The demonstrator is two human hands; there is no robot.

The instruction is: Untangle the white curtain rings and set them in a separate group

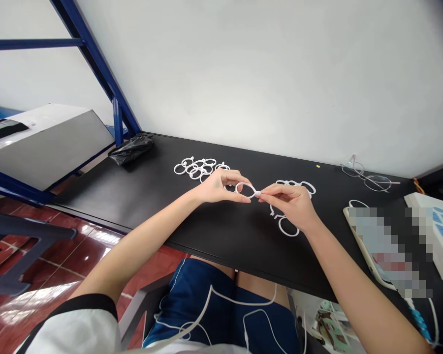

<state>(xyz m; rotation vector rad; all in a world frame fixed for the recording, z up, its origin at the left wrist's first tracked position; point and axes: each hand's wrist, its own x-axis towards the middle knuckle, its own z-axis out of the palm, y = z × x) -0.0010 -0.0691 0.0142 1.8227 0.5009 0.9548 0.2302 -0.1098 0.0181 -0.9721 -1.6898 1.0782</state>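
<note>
Between my two hands a white ring (pixel 245 184) with a small knob is held above the black table. My left hand (pixel 225 186) grips the ring's left side between thumb and fingers. At its right end, my right hand (pixel 290 200) pinches the white knob (pixel 258 193). A cluster of similar white rings (pixel 195 168) lies on the table beyond my left hand. More white rings (pixel 288 227) lie under and around my right hand, partly hidden by it; some of these show gaps near their ends.
The black table (pixel 147 196) runs along a white wall. A black plastic bag (pixel 131 150) lies at the left by a blue metal frame (pixel 107 78). Eyeglasses (pixel 377 183), a phone (pixel 369 246) and a white box with blue panels (pixel 428 226) are at the right. White cable (pixel 206 305) crosses my lap.
</note>
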